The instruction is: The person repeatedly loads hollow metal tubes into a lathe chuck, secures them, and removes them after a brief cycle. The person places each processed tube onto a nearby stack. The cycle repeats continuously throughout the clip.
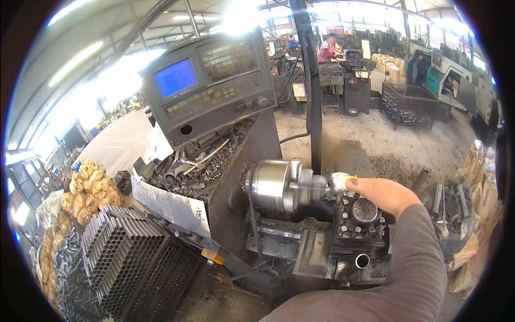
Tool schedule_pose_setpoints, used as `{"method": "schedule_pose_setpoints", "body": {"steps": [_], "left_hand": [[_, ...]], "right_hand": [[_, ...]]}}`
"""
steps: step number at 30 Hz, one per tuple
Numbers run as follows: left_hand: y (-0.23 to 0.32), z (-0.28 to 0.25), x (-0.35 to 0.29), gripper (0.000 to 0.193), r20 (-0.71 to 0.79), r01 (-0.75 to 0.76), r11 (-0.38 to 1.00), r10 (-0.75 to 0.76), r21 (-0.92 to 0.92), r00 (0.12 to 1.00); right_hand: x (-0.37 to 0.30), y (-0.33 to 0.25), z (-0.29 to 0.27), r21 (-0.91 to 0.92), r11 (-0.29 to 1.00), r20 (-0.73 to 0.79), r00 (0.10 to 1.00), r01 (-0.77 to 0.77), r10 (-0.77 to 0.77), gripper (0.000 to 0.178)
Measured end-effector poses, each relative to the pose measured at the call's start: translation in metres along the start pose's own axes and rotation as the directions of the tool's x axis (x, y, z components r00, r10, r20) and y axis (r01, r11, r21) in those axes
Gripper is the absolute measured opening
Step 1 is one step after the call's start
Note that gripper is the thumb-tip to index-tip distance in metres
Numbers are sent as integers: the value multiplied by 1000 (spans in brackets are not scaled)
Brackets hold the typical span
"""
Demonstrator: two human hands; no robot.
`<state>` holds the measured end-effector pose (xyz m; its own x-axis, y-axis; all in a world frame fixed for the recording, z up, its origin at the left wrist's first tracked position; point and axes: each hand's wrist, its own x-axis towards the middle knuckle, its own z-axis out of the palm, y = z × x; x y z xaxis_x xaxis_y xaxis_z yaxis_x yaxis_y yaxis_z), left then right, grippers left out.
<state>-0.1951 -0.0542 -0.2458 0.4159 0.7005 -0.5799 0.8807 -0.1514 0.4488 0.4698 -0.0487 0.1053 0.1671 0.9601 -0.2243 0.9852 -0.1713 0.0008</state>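
Observation:
My right hand (339, 183), in a white work glove with a yellow cuff, reaches in from the right to the front of a lathe chuck (267, 185). Its fingers curl in at the outer end of the stepped chuck jaws (307, 188). What they grip is too small and covered to make out. The jaws look slightly smeared. Just below my wrist sits the dark tool post (365, 212) with its round top and several bolts. A short open metal tube (362, 261) stands upright nearer to me. My left hand is out of sight.
The control panel (209, 80) with a blue screen rises behind the chuck. Metal chips and tools, among them a long-handled wrench (206, 156), lie on the machine's ledge. Stacked metal tubes (120, 241) fill a rack at left. Two people (327, 49) work farther back.

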Motion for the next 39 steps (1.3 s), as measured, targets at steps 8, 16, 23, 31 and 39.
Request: {"method": "schedule_pose_setpoints", "body": {"steps": [8,16,23,31,39], "left_hand": [[-54,14,14,44,169,-8,976,-30,216,985],[-35,-10,59,44,116,-151,975,133,165,984],[-48,-9,74,43,391,-525,705,364,477,845],[-51,-33,116,37,617,-692,385,317,610,720],[3,-31,183,28,575,-867,104,709,488,408]], "right_hand": [[-17,19,-29,357,901,398,913,-247,93,51],[-35,62,6,137,964,-125,970,227,-210,25],[-167,69,-28,546,745,-272,760,-383,591,40],[-365,-37,-19,707,677,-601,329,-206,728,37],[-528,-186,255,661,-540,593,-78,-521,801,47]]}}
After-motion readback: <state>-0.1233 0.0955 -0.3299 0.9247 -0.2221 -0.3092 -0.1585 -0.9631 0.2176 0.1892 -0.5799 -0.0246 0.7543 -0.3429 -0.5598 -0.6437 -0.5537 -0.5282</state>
